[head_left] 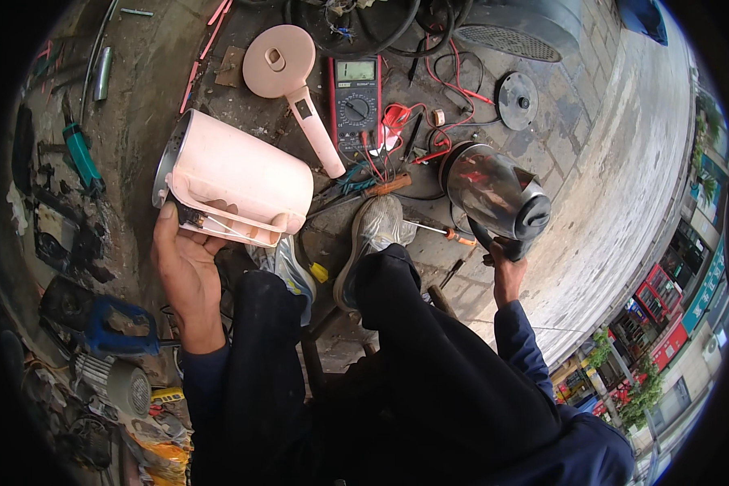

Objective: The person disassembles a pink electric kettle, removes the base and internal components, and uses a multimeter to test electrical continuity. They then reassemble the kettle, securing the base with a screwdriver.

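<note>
My left hand [193,271] is closed on a pale pink electric kettle body [243,166], which lies tilted on its side. Its fingers grip beside the handle frame, where dark parts and thin wires show. A stainless steel kettle [486,186] with a black lid is in my right hand [508,274], gripped by its black handle and tipped over. Beyond the pink body lies a loose pink part [279,61], a round lid-like disc with a long handle cover. Right of it rests a red and black multimeter [355,105] with its display lit.
Red test leads [395,117] tangle beside the meter. Two screwdrivers [387,185] with orange handles lie near my shoes. A round grey plate [517,101] sits at the far right. Tools, a motor [121,385] and a blue-framed part [125,326] crowd the left. A street runs along the right.
</note>
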A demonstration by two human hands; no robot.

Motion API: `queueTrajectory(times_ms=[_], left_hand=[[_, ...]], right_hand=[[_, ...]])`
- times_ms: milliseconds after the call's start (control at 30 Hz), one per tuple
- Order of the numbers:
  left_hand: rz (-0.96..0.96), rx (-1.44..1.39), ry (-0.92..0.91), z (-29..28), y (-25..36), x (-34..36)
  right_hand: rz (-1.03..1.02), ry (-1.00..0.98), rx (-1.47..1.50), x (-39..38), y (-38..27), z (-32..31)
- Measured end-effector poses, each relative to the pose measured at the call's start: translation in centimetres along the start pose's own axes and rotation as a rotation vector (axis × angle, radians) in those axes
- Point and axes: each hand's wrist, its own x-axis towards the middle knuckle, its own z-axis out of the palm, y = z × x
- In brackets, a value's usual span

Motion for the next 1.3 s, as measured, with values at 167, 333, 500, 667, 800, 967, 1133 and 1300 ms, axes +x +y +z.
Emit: queueTrajectory(times_ms=[167, 333, 500, 667, 800, 967, 1133, 1300], left_hand=[[0.02, 0.002, 0.01, 0.0, -0.1, 0.2], [0.023, 0.0, -0.014, -0.3, -0.2, 0.3], [0.024, 0.006, -0.02, -0.2, -0.2, 0.2], [0.031, 0.019, -0.01, -0.2, -0.1, 0.1], [0.005, 0.019, -0.006, -0.4, -0.2, 0.3], [-0.003, 0.022, 0.003, -0.8, -0.4, 0.4], [-0.026, 0.027, -0.026, -1.1, -0.3, 0.4], [-0.009, 0.03, -0.001, -0.8, -0.3, 0.5]], right_hand=[[0.012, -0.006, 0.008, 0.0, 0.2, 0.2], [-0.032, -0.008, -0.008, -0.4, -0.2, 0.4], [-0.013, -0.012, 0.024, -1.1, -0.7, 1.2], [-0.015, -0.015, 0.065, -1.4, -1.5, 1.1], [-0.042, 0.066, 0.179, -1.4, -2.3, -0.8], [-0.053, 0.229, 0.252, 1.2, -3.2, -3.3], [0.043, 0.325, 0.294, 5.5, -3.9, -4.6], [0.144, 0.397, 0.265, 8.7, -3.4, -5.3]])
